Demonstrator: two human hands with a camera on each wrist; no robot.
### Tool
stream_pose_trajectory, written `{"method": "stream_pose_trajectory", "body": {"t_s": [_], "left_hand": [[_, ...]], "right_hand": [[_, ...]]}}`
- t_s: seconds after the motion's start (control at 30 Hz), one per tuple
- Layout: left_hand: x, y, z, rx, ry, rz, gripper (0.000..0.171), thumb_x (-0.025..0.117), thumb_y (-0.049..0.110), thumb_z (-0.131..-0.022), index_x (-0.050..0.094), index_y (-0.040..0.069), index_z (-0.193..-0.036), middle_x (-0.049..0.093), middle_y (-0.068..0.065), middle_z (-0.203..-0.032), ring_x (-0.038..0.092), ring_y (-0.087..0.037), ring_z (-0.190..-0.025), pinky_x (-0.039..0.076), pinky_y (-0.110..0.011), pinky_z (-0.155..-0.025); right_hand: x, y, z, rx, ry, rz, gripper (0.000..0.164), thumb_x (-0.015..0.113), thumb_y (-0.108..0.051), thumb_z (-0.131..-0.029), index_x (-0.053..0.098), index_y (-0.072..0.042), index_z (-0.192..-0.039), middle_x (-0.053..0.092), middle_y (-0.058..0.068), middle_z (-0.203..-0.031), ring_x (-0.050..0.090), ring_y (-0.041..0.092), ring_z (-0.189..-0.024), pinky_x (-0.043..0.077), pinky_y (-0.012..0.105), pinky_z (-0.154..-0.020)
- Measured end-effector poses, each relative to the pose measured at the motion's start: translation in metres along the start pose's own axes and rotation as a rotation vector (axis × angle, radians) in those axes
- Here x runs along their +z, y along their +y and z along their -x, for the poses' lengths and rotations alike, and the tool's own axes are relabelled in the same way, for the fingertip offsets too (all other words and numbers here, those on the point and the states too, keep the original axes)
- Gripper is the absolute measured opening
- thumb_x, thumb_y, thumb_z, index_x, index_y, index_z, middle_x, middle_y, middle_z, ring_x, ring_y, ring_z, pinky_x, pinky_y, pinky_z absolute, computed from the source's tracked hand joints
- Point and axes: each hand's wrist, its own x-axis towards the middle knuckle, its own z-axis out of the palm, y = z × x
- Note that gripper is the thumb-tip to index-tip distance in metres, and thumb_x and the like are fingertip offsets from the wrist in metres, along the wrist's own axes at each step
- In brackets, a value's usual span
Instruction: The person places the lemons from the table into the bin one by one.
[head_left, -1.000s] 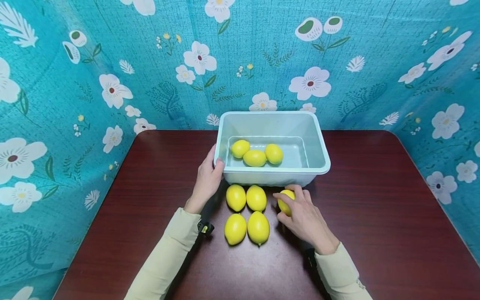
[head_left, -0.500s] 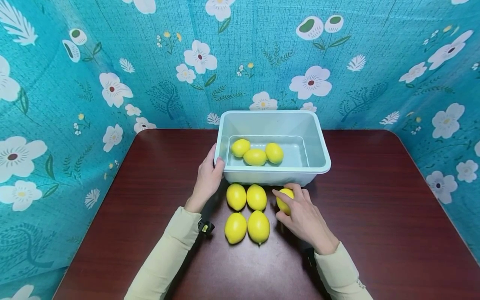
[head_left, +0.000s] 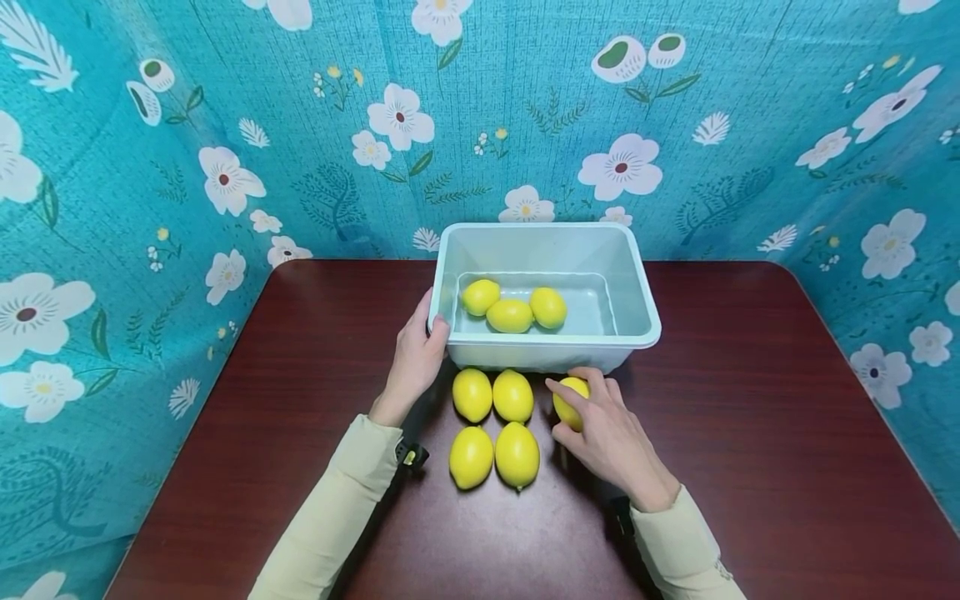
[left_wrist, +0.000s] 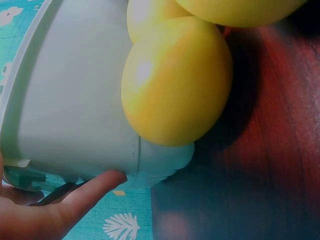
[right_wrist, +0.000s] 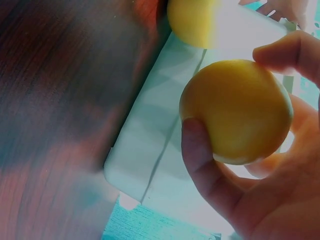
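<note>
Movement: pretty much zilch since a second ago, no clear shift anywhere.
Left hand (head_left: pixel 412 358): curled round the near-left corner of the pale plastic bin (head_left: pixel 540 357), thumb up at the rim, fingers along the outside. My guess is that's to stop it sliding on the dark table (head_left: pixel 750 400).
Lemons in the bin (head_left: pixel 510 316): three, bunched toward the left half, snug together.
Loose lemons (head_left: pixel 513 396): four in a tidy two-by-two on the table, back pair right by the bin's front wall. Looks deliberate tbh.
Held lemon (right_wrist: pixel 237 107): right of that block, just in front of the bin. Can't tell if it's off the table.
Right hand (head_left: pixel 615 442): half closed, thumb and fingertips pinching the held lemon from opposite sides, likely so it can't roll.
</note>
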Motion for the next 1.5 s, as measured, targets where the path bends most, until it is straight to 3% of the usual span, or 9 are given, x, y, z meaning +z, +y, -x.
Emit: {"method": "stream_pose_trajectory", "body": {"t_s": [0.2, 0.43, 0.73, 1.13, 1.5], "left_hand": [[0.0, 0.0, 0.0, -0.008, -0.003, -0.006, 0.056, 0.039, 0.028, -0.097, 0.029, 0.032, -0.152, 0.047, -0.003, -0.146, 0.058, -0.026, -0.095, 0.053, -0.035, -0.073], [0.0, -0.001, -0.001, -0.007, -0.002, -0.002, 0.057, 0.038, 0.032, -0.096, 0.029, 0.031, -0.152, 0.048, -0.009, -0.144, 0.058, -0.025, -0.08, 0.052, -0.032, -0.067], [0.0, -0.001, -0.002, -0.002, 0.011, -0.008, 0.056, 0.039, 0.028, -0.097, 0.03, 0.031, -0.152, 0.051, -0.012, -0.14, 0.057, -0.024, -0.074, 0.051, -0.032, -0.066], [0.002, 0.0, -0.001, -0.014, 0.004, 0.01, 0.056, 0.039, 0.031, -0.096, 0.03, 0.032, -0.152, 0.047, -0.006, -0.145, 0.06, -0.025, -0.09, 0.054, -0.033, -0.069], [0.005, 0.002, -0.001, 0.0, 0.012, 0.006, 0.057, 0.039, 0.029, -0.096, 0.03, 0.03, -0.152, 0.047, -0.007, -0.146, 0.058, -0.027, -0.091, 0.053, -0.035, -0.071]], "right_hand": [[-0.001, 0.001, 0.001, 0.0, 0.005, -0.004, 0.05, 0.066, -0.021, -0.08, 0.063, -0.018, -0.13, 0.043, 0.013, -0.135, 0.042, 0.03, -0.111, 0.042, 0.032, -0.058], [-0.004, 0.0, 0.001, -0.023, 0.034, 0.002, 0.048, 0.067, -0.02, -0.079, 0.065, -0.017, -0.127, 0.045, 0.013, -0.133, 0.043, 0.031, -0.112, 0.047, 0.037, -0.061], [-0.01, -0.003, 0.001, -0.038, 0.054, 0.016, 0.047, 0.067, -0.019, -0.078, 0.065, -0.018, -0.125, 0.045, 0.012, -0.132, 0.043, 0.03, -0.109, 0.045, 0.035, -0.062], [-0.02, -0.005, 0.002, -0.05, 0.064, 0.015, 0.049, 0.064, -0.021, -0.078, 0.065, -0.019, -0.127, 0.044, 0.01, -0.134, 0.041, 0.029, -0.113, 0.047, 0.036, -0.062], [-0.029, -0.003, 0.001, -0.091, 0.107, 0.013, 0.048, 0.065, -0.019, -0.078, 0.065, -0.018, -0.126, 0.045, 0.012, -0.133, 0.043, 0.031, -0.113, 0.048, 0.039, -0.063]]}}
